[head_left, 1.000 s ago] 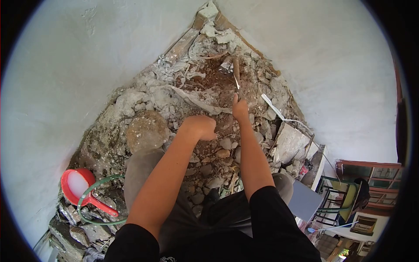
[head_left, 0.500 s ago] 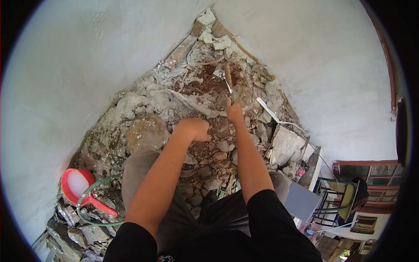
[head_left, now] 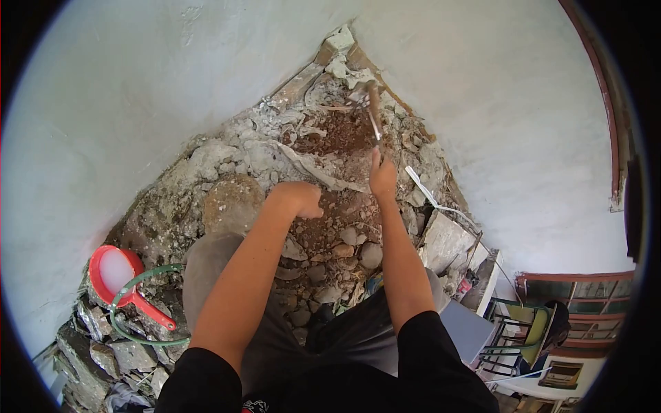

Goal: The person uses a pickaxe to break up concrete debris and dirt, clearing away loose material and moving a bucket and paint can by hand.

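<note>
My right hand [head_left: 383, 180] is closed around the handle of a small hand tool [head_left: 376, 124], thumb laid along it. The tool has a shiny metal neck and a brown, dirt-covered head, which is blurred and hangs over the far end of a patch of reddish soil [head_left: 337, 134]. My left hand [head_left: 300, 199] is curled into a loose fist over the soil and small stones, its forearm above my left knee. Nothing sticks out of that fist; its underside is hidden. Between the hands lies a pale strip [head_left: 313, 171], half buried.
Two pale walls [head_left: 496, 138] meet beyond the rubble. A large round stone [head_left: 233, 202] lies left of my left hand. At lower left are a red dipper [head_left: 153, 313], a green hose [head_left: 113, 323] and broken slabs [head_left: 86, 368]. Chairs [head_left: 527, 330] stand at right.
My right hand has moved up and to the right, carrying the tool, and its head has lifted off the soil patch. The left fist has shifted slightly left; the view has tilted a little.
</note>
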Action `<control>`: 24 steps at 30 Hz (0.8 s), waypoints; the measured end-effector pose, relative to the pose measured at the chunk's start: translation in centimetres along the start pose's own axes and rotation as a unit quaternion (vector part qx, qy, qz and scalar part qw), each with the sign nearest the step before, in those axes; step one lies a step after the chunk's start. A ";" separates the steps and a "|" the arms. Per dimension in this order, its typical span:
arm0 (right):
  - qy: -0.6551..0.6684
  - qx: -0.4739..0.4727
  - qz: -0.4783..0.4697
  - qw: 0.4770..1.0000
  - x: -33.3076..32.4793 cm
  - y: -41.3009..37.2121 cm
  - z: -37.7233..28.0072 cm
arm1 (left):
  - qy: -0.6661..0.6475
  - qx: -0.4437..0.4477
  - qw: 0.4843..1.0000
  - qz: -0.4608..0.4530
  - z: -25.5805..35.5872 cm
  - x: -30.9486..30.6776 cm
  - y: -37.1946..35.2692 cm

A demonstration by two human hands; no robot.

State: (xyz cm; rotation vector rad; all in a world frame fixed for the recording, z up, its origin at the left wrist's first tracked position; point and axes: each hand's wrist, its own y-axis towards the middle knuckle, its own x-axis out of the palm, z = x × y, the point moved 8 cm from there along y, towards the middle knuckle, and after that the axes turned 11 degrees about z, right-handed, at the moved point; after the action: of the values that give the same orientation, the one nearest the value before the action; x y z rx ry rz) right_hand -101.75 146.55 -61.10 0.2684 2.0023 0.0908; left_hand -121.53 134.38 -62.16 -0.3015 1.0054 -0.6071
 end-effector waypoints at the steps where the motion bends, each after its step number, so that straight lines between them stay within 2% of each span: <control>1: 0.039 -0.003 0.046 0.998 -1.0 0.9 -0.6 | -0.002 0.020 1.000 0.021 0.4 0.0 0.0; 2: 0.079 -0.005 0.092 0.993 -1.6 1.6 -0.9 | -0.002 0.040 0.998 0.042 0.7 -0.1 0.0; 3: 0.082 -0.005 0.089 0.993 -1.0 1.9 -0.9 | -0.001 0.036 0.999 0.041 1.1 -0.3 -0.4; 5: 0.109 0.013 0.163 0.981 -0.3 2.5 0.4 | 0.007 0.040 0.999 0.026 2.1 -0.7 -1.3; 7: 0.118 0.038 0.137 0.983 3.3 2.9 4.0 | 0.006 0.040 0.999 0.027 2.3 -0.5 -1.3; 8: 0.077 0.098 0.049 0.991 7.2 3.2 7.4 | 0.004 0.044 0.999 0.030 2.5 -0.4 -1.3; 9: 0.035 0.156 -0.041 0.986 8.9 2.4 8.2 | 0.004 0.042 0.999 0.028 2.5 -0.3 -1.3; 10: 0.036 0.156 -0.043 0.986 9.0 2.2 8.2 | 0.008 0.042 0.999 0.032 2.5 -0.4 -1.4; 12: -0.079 0.016 -0.037 0.996 8.3 2.0 5.7 | 0.011 0.042 0.998 0.034 2.5 -0.3 -1.3; 16: -0.083 0.016 -0.050 0.995 6.9 1.3 3.7 | 0.008 0.015 1.000 0.018 2.4 -0.4 -1.3; 18: -0.003 0.089 -0.084 0.992 6.8 -0.1 4.2 | 0.002 0.002 1.000 0.013 2.2 -0.3 -1.2; 22: -0.044 0.062 -0.098 0.992 6.9 -4.6 4.7 | -0.004 0.010 1.000 0.029 1.7 -0.4 -0.8; 24: -0.020 0.061 -0.059 0.996 7.1 -6.8 5.0 | -0.003 0.010 1.000 0.025 1.4 0.2 -0.7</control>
State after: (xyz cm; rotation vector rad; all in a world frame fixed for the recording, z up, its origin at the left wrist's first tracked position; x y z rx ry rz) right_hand -101.13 141.32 -70.76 0.2272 1.9817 -0.1116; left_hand -120.49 133.63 -61.16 -0.2600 0.9987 -0.5699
